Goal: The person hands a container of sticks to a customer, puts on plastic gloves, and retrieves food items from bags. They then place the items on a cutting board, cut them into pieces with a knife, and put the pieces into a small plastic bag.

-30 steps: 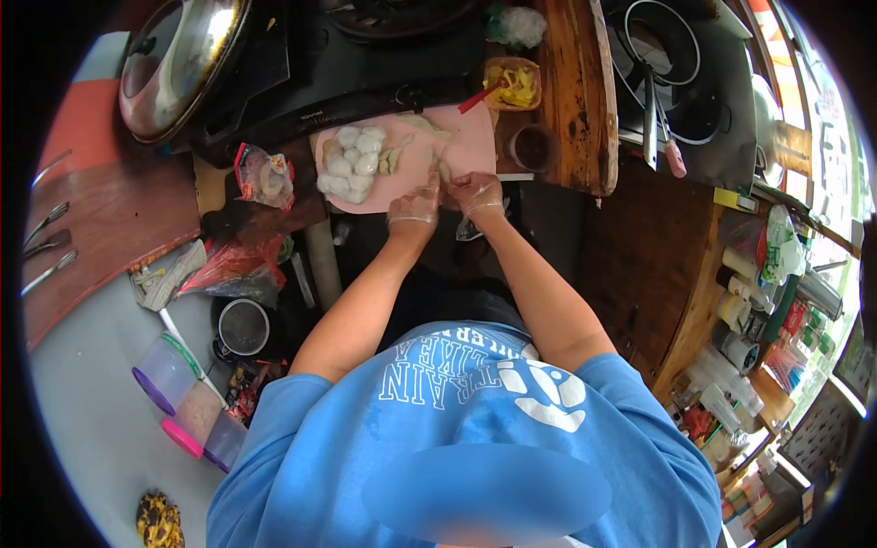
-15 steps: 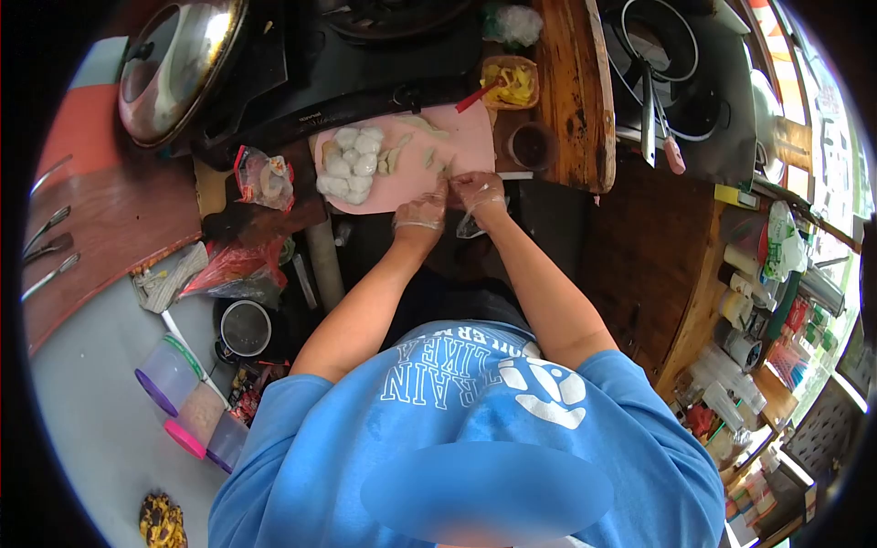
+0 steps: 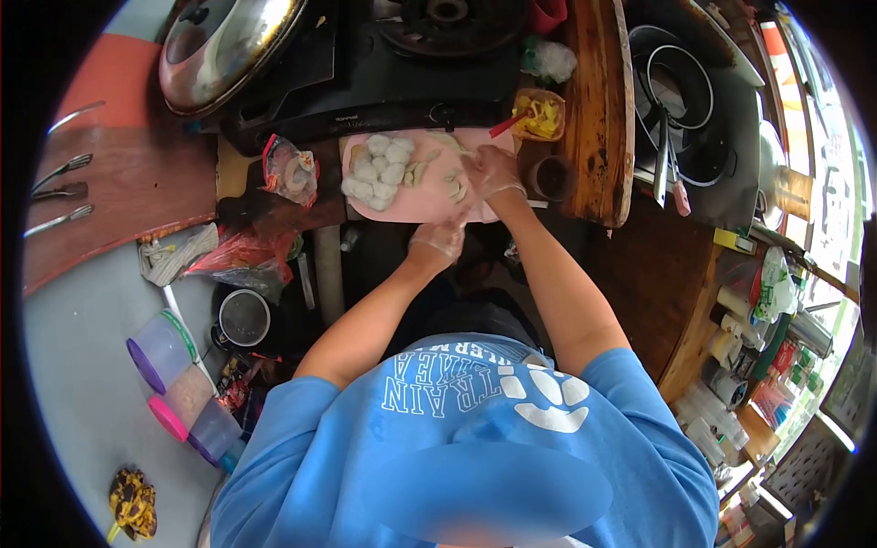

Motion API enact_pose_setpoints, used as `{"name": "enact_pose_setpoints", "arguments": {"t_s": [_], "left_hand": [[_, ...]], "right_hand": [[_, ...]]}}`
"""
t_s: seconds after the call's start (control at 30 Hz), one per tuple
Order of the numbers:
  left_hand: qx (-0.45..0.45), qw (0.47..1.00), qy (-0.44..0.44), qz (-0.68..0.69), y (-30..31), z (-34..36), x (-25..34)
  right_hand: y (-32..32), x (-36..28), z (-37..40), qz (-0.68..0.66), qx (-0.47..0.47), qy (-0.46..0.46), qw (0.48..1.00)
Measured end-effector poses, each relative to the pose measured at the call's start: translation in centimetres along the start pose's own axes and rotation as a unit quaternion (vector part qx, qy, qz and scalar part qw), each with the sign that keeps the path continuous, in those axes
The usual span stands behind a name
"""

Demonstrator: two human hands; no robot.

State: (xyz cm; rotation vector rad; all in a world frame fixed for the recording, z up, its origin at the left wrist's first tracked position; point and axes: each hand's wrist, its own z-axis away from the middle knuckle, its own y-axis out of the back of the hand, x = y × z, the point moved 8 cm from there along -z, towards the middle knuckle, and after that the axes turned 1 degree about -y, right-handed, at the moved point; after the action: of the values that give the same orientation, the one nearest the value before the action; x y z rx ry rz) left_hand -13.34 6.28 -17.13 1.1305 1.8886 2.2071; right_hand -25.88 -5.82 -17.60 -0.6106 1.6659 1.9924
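Observation:
A pink cutting board lies in front of the stove. A cluster of white round balls, which look like dough wrapped in plastic, sits on its left side. Several pale flattened strips lie on its middle and right. My left hand, in a clear plastic glove, is at the board's front edge with its fingers curled together; what they hold is hidden. My right hand, gloved too, reaches over the board's right side near the strips; its fingers are blurred and I cannot make out anything in them.
A black stove stands behind the board. To the right are a tub of yellow pieces and a dark cup. An opened red-edged packet lies left of the board. Pans stand far right.
My hands, close together before at the board's front edge, have parted. The right moved forward over the board, and the left stays near the edge. The camera view has shifted a little.

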Motion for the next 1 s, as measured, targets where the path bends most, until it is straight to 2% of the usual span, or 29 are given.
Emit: {"name": "enact_pose_setpoints", "arguments": {"t_s": [0.03, 0.07, 0.1, 0.13, 0.17, 0.2, 0.27, 0.3, 0.33, 0.37, 0.4, 0.43, 0.47, 0.5, 0.53, 0.57, 0.63, 0.7, 0.8, 0.87, 1.0], "left_hand": [[-0.059, 0.996, 0.048, -0.04, -0.6, -0.9, 0.0], [-0.056, 0.996, 0.052, -0.037, -1.7, -1.2, -0.7], [-0.07, 0.992, 0.105, 0.007, -4.2, -1.1, -2.6], [-0.083, 0.983, 0.158, 0.05, -4.6, -1.2, -3.6], [-0.08, 0.982, 0.162, 0.05, -4.4, -0.9, -4.0], [-0.058, 0.984, 0.168, 0.015, -1.7, -0.9, -3.7], [-0.038, 0.985, 0.168, -0.02, 0.9, -1.0, -4.1], [-0.02, 0.982, 0.185, -0.009, 1.6, -0.8, -5.0], [-0.003, 0.979, 0.203, 0.002, 2.9, -1.0, -5.1], [-0.031, 0.976, 0.217, 0.008, 3.4, -1.3, -5.1], [-0.032, 0.976, 0.214, 0.008, 3.5, -1.4, -5.0], [-0.021, 0.98, 0.199, 0.007, 3.8, -1.7, -4.7], [-0.01, 0.983, 0.184, 0.004, 4.2, -2.0, -4.4], [-0.011, 0.983, 0.181, 0.002, 4.4, -2.3, -4.0], [-0.017, 0.988, 0.151, -0.016, 4.5, -2.8, -2.9], [-0.025, 0.992, 0.12, -0.034, 4.5, -3.1, -2.0], [-0.046, 0.99, 0.116, -0.06, 3.0, -2.8, -2.4], [-0.067, 0.988, 0.107, -0.085, 1.6, -3.1, -2.5], [-0.047, 0.988, 0.107, -0.105, 1.6, -3.9, -2.5], [-0.079, 0.981, 0.162, -0.065, 2.2, -4.4, -3.0], [-0.064, 0.988, 0.131, -0.058, 1.8, -3.0, -1.9]], "right_hand": [[0.1, -0.5, -0.1, -0.036, 0.077, -0.001, 0.996], [0.6, -0.5, 0.0, -0.072, 0.152, 0.0, 0.986], [0.7, -0.9, 0.1, -0.07, 0.147, 0.004, 0.987], [0.3, -0.9, 0.2, -0.068, 0.1, -0.037, 0.992], [-0.1, -1.0, 0.6, -0.066, 0.054, -0.079, 0.993], [-0.2, -1.3, 1.4, -0.066, 0.052, -0.076, 0.994], [-0.5, 0.1, 4.0, -0.171, 0.052, -0.155, 0.972], [0.2, -0.1, 5.6, -0.22, 0.023, -0.226, 0.949], [0.1, 0.0, 6.8, -0.22, 0.026, -0.228, 0.948], [-1.4, 1.2, 8.6, -0.374, 0.032, -0.297, 0.878], [-2.7, 1.7, 10.0, -0.517, 0.037, -0.355, 0.778], [-3.0, 1.9, 10.7, -0.542, 0.036, -0.365, 0.756], [-3.1, 2.2, 10.7, -0.544, 0.039, -0.365, 0.755], [-3.6, 2.4, 10.8, -0.569, 0.025, -0.378, 0.73], [-4.2, 2.5, 10.9, -0.593, 0.011, -0.391, 0.704], [-4.4, 2.9, 10.8, -0.595, 0.014, -0.392, 0.701], [-5.2, 3.2, 10.7, -0.628, 0.008, -0.403, 0.665], [-5.8, 3.7, 10.9, -0.634, 0.012, -0.417, 0.651], [-6.0, 3.7, 11.0, -0.648, -0.004, -0.419, 0.636], [-5.8, 3.8, 11.2, -0.643, 0.008, -0.442, 0.626], [-7.4, 5.1, 11.2, -0.645, 0.02, -0.447, 0.619]]}}
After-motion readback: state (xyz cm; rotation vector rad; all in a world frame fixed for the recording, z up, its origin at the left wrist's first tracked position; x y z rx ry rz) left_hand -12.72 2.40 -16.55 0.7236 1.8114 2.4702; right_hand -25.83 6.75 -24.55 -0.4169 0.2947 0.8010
